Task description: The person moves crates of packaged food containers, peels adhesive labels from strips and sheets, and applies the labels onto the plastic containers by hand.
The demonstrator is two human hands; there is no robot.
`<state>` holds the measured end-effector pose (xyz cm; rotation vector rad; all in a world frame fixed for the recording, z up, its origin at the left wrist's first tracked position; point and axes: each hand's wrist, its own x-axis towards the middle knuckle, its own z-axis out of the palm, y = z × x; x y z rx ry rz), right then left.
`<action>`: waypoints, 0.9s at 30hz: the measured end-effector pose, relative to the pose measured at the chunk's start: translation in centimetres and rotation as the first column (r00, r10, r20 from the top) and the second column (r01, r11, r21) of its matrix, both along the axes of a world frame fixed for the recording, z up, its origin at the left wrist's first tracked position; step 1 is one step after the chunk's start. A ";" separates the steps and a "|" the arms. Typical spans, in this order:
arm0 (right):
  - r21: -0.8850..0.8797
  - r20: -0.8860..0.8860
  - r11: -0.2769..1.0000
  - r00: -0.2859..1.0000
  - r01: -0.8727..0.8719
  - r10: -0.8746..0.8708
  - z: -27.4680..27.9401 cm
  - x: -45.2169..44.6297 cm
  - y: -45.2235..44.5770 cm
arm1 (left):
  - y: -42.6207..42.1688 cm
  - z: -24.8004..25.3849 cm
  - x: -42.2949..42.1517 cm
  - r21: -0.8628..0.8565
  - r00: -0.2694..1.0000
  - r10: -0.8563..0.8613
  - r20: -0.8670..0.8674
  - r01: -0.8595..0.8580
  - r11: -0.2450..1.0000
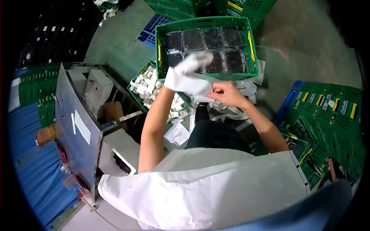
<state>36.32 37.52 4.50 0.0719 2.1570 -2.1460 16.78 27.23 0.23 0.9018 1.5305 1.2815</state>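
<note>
A white, paper-like strip (194,85) covers the wrist and back of my left hand (197,62) and stretches across to the right. That hand is smeared by motion, so its fingers cannot be made out; it is over the front of a green crate (206,77). My right hand (227,94) pinches the right end of the strip between thumb and fingers. Inside the crate stand several clear plastic punnets (212,38) with dark contents, set in rows. Just left of my hands, a smaller green crate (133,87) holds a heap of printed white labels or strips (152,86).
Loose white strips (231,113) litter the floor around my feet. A metal-sided table (77,127) with white foam boxes (98,90) stands at left. Green crates (323,104) are stacked at right, others (173,7) behind. A blue pallet (152,30) lies beyond.
</note>
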 end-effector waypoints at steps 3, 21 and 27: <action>-0.197 0.124 0.973 0.988 0.119 -0.096 3.6 1.8 0.9 | -5.3 -4.2 9.4 -0.063 0.964 -0.077 0.254 0.096 0.993; 0.714 -0.098 0.638 0.944 0.288 -0.316 0.0 1.2 3.4 | -11.9 5.8 21.9 0.024 0.747 0.518 0.417 -0.578 0.815; 0.156 0.229 0.966 0.959 -0.208 0.170 1.9 0.6 -2.3 | -13.6 2.7 19.4 -0.072 0.739 0.597 0.312 -0.608 0.790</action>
